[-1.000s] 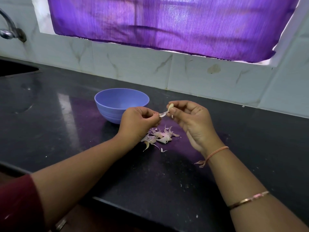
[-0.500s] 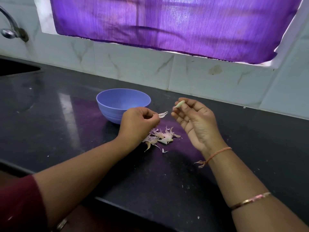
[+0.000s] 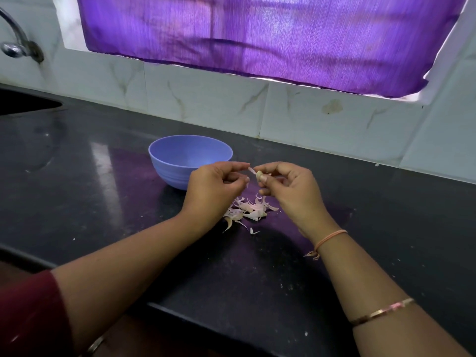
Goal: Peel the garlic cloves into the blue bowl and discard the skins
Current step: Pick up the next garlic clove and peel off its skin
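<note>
A blue bowl (image 3: 180, 153) stands on the black counter (image 3: 103, 202), just beyond my hands. My right hand (image 3: 291, 189) pinches a small pale garlic clove (image 3: 258, 173) between thumb and fingers. My left hand (image 3: 213, 186) meets it from the left, its fingertips gripping a thin strip of skin (image 3: 250, 171) that still hangs on the clove. Both hands hover above a small heap of pinkish-white garlic skins (image 3: 247, 210) lying on the counter. The bowl's inside is mostly out of sight.
A tiled wall (image 3: 309, 119) with a purple curtain (image 3: 257, 34) runs behind the counter. A sink (image 3: 23, 101) and a metal tap (image 3: 15, 45) sit at the far left. The counter's front edge (image 3: 180, 313) runs below my forearms.
My hands had drawn apart, the left with a torn piece of skin, the right with the clove. Now they are together again and the left grips skin on the clove.
</note>
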Tool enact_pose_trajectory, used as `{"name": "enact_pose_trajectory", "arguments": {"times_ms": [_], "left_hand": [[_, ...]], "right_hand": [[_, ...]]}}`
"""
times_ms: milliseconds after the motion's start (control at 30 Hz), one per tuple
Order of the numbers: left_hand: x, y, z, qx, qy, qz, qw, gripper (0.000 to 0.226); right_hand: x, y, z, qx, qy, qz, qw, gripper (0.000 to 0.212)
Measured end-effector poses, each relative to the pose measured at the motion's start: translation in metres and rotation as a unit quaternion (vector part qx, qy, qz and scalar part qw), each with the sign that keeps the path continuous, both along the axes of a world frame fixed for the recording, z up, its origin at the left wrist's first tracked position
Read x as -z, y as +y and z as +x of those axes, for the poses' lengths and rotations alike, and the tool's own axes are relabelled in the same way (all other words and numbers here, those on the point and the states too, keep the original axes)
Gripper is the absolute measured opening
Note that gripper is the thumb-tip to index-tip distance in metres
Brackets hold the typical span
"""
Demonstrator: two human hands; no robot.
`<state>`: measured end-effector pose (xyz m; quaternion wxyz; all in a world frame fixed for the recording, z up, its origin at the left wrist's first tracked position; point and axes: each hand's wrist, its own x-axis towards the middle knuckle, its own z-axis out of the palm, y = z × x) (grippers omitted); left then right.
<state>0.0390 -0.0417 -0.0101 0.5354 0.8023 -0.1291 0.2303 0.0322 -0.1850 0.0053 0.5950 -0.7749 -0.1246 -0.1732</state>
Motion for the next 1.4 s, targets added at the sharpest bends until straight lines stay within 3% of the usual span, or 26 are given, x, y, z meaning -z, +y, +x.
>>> {"name": "enact_pose_trajectory", "arguments": {"times_ms": [200, 467, 667, 1000, 1200, 1400], "left_hand": [[-0.0010, -0.0019, -0.0010, 0.034, 0.004, -0.022, 0.999, 0.013], [-0.0012, 0.0000, -0.0012, 0.070, 0.022, -0.039, 0.997, 0.011], [-0.0012, 0.0008, -0.0026, 0.066, 0.013, -0.006, 0.998, 0.008], [-0.0026, 0.0018, -0.0011, 0.039, -0.008, 0.001, 0.999, 0.010], [-0.0032, 0.0006, -0.0014, 0.036, 0.001, -0.001, 0.999, 0.010], [-0.0023, 0.0010, 0.0012, 0.007, 0.012, 0.017, 1.000, 0.011]], "right_hand": [[0.0009, -0.0005, 0.0031, 0.002, -0.012, -0.005, 1.000, 0.017], [0.0026, -0.0041, 0.0025, 0.024, -0.046, -0.095, 0.994, 0.017], [0.0000, -0.0062, 0.0005, 0.029, -0.044, -0.123, 0.991, 0.027], [0.0016, -0.0017, -0.0001, 0.022, -0.047, -0.107, 0.993, 0.011], [0.0028, 0.0006, -0.0006, 0.015, -0.083, -0.152, 0.985, 0.014], [-0.0013, 0.0009, -0.0005, 0.006, -0.076, -0.104, 0.992, 0.018]]}}
